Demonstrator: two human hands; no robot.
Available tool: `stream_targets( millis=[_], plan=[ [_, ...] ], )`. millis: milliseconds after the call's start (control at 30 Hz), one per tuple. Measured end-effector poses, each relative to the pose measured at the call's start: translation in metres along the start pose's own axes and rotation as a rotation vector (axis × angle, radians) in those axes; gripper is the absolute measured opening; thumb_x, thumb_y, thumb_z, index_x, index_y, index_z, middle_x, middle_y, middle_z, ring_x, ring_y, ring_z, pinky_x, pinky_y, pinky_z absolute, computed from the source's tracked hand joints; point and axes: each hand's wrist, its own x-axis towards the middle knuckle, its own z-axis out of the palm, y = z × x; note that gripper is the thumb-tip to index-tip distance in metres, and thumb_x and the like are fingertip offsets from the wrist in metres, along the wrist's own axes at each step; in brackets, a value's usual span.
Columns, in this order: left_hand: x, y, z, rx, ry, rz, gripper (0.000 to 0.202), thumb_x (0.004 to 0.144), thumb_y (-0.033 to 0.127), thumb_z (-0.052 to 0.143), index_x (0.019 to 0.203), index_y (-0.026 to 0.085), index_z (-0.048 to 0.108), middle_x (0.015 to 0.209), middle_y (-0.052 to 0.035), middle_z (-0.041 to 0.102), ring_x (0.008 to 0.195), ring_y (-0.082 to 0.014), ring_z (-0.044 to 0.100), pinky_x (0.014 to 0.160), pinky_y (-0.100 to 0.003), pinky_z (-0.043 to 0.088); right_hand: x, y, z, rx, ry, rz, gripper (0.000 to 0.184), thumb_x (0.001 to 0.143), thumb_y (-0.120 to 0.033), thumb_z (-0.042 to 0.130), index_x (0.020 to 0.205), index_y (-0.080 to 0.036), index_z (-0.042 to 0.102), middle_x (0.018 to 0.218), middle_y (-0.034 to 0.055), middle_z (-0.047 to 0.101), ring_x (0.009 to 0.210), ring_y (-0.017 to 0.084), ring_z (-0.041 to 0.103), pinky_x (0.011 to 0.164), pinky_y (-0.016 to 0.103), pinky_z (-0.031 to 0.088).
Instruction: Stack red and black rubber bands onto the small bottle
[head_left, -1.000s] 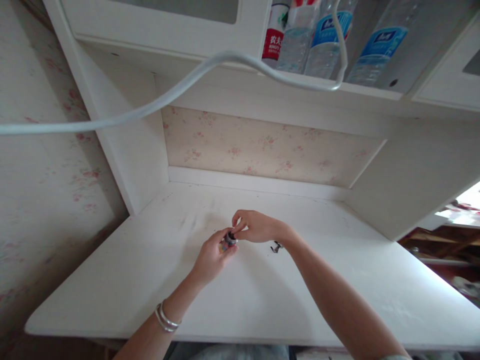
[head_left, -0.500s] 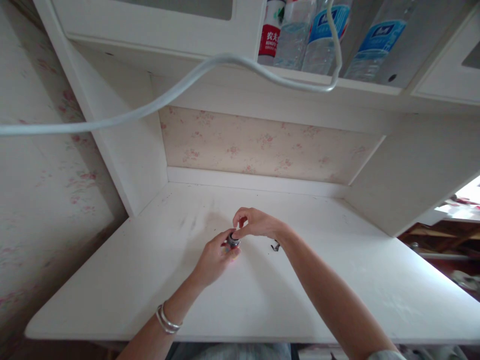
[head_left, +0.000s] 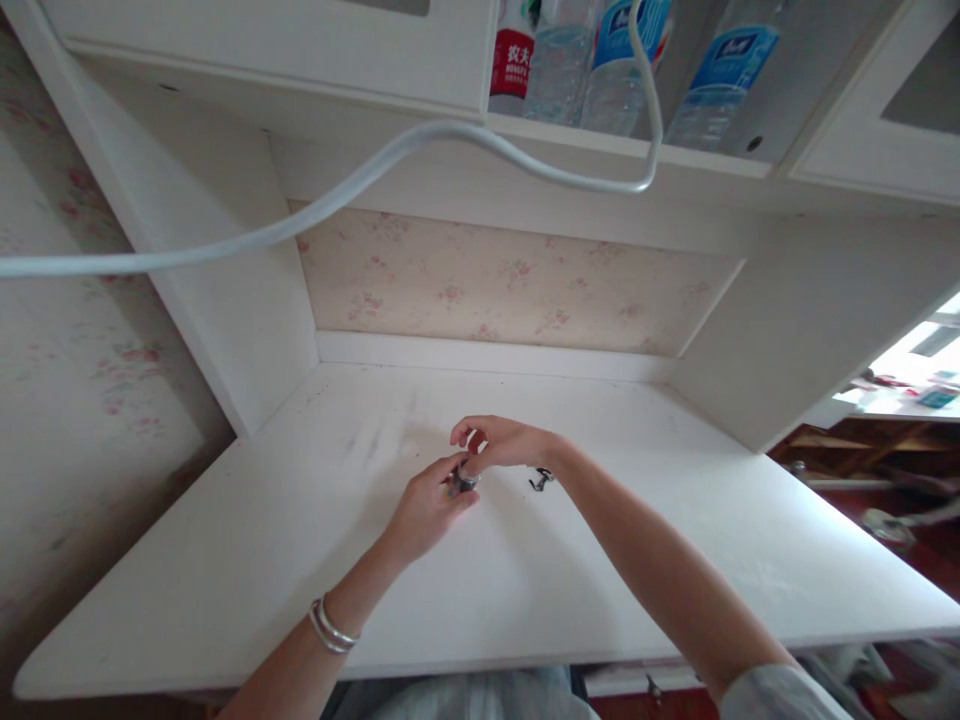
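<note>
Silvery-topped small cylinder (head_left: 466,482), gripped between thumb and fingers of the left hand (head_left: 429,508) over the white desktop (head_left: 225,560), long axis mostly hidden. At its top, from the far right: the right hand (head_left: 496,443), fingers curled; cannot tell whether pinching anything.

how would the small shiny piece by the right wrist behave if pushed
The small shiny piece would probably slide rather than roll, given its irregular, pronged outline. Its metallic glint suggests it is stiff, and its small size beside the right hand suggests it is light.
</note>
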Motion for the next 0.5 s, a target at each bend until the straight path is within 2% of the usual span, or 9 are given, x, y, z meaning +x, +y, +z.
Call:
stream_targets(
  millis=[133,167,233,300,367,433,500],
  plan=[
    [0.006,-0.003,0.007,-0.023,-0.008,0.014,0.048,0.075,0.028,0.066,0.121,0.02,0.056,0.116,-0.0059,0.062,0.102,-0.0168,0.059,0.095,-0.03,0.045,-0.011,0.012,-0.011,0.297,-0.045,-0.037,0.049,0.062,-0.025,0.076,0.108,-0.018,0.058,0.093,0.0027,0.057,0.084,0.013,0.053,0.075,0.024,0.043],
    [0.008,-0.005,0.008,-0.028,-0.007,0.016,0.048,0.076,0.029,0.065,0.122,0.02,0.055,0.117,-0.0067,0.061,0.102,-0.0173,0.059,0.095,-0.031,0.046,-0.014,0.015,-0.014,0.322,-0.003,-0.043,0.047,0.064,-0.027,0.075,0.106,-0.017,0.059,0.091,0.0028,0.056,0.082,0.012,0.053,0.073,0.023,0.043],
    [0.013,-0.009,0.011,-0.019,0.006,0.018,0.05,0.076,0.031,0.066,0.123,0.019,0.055,0.118,-0.0079,0.061,0.101,-0.0177,0.06,0.094,-0.033,0.047,-0.022,0.026,-0.019,0.309,0.168,-0.034,0.039,0.071,-0.034,0.07,0.103,-0.016,0.06,0.086,0.0023,0.056,0.074,0.011,0.051,0.067,0.022,0.041],
    [0.019,-0.014,0.013,-0.009,0.031,0.02,0.053,0.076,0.033,0.066,0.125,0.019,0.053,0.12,-0.0088,0.06,0.101,-0.0178,0.06,0.093,-0.034,0.049,-0.033,0.044,-0.023,0.176,0.384,0.042,0.035,0.08,-0.043,0.058,0.1,-0.014,0.061,0.079,0.0015,0.055,0.065,0.01,0.047,0.059,0.022,0.038],
    [0.026,-0.017,0.016,0.001,0.051,0.033,0.055,0.075,0.033,0.066,0.126,0.018,0.052,0.121,-0.0098,0.059,0.101,-0.0178,0.061,0.093,-0.034,0.049,-0.049,0.067,-0.026,-0.098,0.549,0.181,0.035,0.084,-0.044,0.049,0.095,-0.014,0.064,0.073,0.0015,0.056,0.061,0.011,0.046,0.057,0.023,0.037],
    [0.035,-0.02,0.021,0.013,0.067,0.056,0.055,0.075,0.031,0.067,0.126,0.018,0.052,0.121,-0.01,0.059,0.099,-0.0169,0.061,0.093,-0.034,0.049,-0.066,0.093,-0.026,-0.215,0.592,0.239,0.028,0.08,-0.036,0.052,0.088,-0.014,0.068,0.075,0.0034,0.059,0.065,0.013,0.049,0.062,0.026,0.039],
    [0.044,-0.022,0.027,0.02,0.068,0.076,0.053,0.074,0.028,0.067,0.124,0.018,0.052,0.118,-0.0085,0.06,0.096,-0.0149,0.062,0.093,-0.032,0.049,-0.084,0.116,-0.024,-0.298,0.599,0.27,0.023,0.074,-0.028,0.057,0.088,-0.016,0.071,0.079,0.0041,0.061,0.068,0.015,0.05,0.067,0.028,0.039]
  ],
)
